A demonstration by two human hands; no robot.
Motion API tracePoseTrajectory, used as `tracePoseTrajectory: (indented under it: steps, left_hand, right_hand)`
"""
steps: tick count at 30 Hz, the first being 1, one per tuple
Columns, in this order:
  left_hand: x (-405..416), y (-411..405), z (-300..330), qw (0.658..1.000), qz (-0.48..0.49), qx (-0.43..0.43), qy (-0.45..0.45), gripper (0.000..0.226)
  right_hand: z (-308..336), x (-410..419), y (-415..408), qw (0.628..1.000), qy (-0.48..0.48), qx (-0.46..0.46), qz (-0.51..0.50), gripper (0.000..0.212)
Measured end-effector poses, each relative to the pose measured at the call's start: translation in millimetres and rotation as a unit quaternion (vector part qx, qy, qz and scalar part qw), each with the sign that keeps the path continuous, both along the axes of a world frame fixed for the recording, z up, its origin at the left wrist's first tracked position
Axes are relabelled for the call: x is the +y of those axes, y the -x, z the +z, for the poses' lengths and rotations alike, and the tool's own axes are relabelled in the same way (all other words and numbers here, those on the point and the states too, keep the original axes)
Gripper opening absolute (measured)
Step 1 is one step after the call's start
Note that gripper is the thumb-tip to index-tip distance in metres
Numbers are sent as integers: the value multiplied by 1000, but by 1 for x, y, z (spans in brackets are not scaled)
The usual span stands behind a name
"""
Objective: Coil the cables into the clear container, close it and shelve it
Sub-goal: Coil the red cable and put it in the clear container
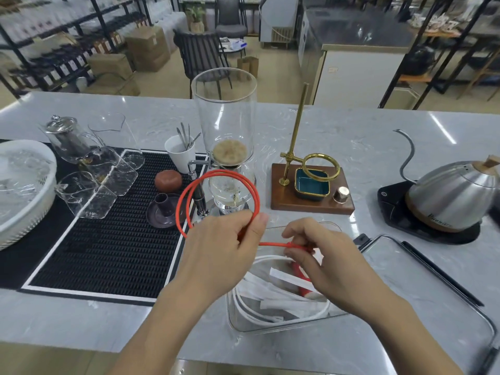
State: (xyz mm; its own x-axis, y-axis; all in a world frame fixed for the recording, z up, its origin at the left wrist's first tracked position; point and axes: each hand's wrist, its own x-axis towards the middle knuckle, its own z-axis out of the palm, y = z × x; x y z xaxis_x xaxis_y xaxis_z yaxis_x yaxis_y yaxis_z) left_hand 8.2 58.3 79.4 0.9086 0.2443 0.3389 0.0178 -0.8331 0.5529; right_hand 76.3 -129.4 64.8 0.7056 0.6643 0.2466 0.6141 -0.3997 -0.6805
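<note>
My left hand [221, 247] pinches a red cable [189, 193] wound into two loops that stand above the counter. A straight run of the same cable leads right to my right hand [322, 255], which pinches it near its end. Both hands hover over the clear container [240, 320], which stands open near the counter's front edge. Inside it lie a coiled white cable [243, 307], white plugs and a red connector [301, 277]. The clear lid [443, 301] lies to the right of the container.
A glass siphon brewer [224, 125] stands right behind the loops. A black mat [113, 239] with glass cups lies left, beside a white basket [24, 190]. A wooden stand with a brass ring [311, 185] and a steel kettle [451, 196] sit at the right.
</note>
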Motion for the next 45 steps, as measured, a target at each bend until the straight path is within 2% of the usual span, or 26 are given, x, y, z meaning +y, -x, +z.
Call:
tracePoseTrajectory:
  steps: [4,7,11,14,18,21,26,31,35,38,40,42,45]
  left_hand:
    - [7,3,5,1000,20,-6,1,63]
    - [8,5,9,1000,17,-11,14,61]
    - [9,6,13,997,1,-30,76,59]
    - [6,6,17,992,-13,-45,116,57]
    - [4,4,16,982,-21,-47,184,56]
    - [5,3,13,980,-20,-41,192,58]
    - [4,4,11,983,-23,-38,177,56]
    - [5,5,12,982,-40,-26,181,59]
    - [8,6,13,982,-53,-12,178,61]
    - [10,6,14,981,-68,3,183,61]
    - [13,6,12,975,-76,28,207,64]
    - [15,6,11,957,-88,55,270,65]
    - [17,5,10,898,-100,84,421,57]
  right_hand:
    - [-5,-2,-10,999,20,3,-35,12]
    - [-5,-1,-13,998,24,14,-65,15]
    - [-7,0,-15,995,50,10,-83,17]
    - [-9,1,-16,993,51,58,-87,10]
    - [-5,5,-16,984,-66,101,-133,15]
    - [2,7,-16,972,-154,117,-134,12]
    - [5,3,-17,963,-222,46,-149,15]
    - [12,-4,-18,957,-211,-92,-176,21]
    - [16,-18,-25,956,-200,-142,-162,9]
    - [18,-30,-29,955,-185,-163,-163,16]
    - [17,-38,-33,952,-173,-184,-172,17]
    - [12,-47,-37,947,-156,-202,-195,17]
    - [5,-60,-42,938,-172,-178,-242,11]
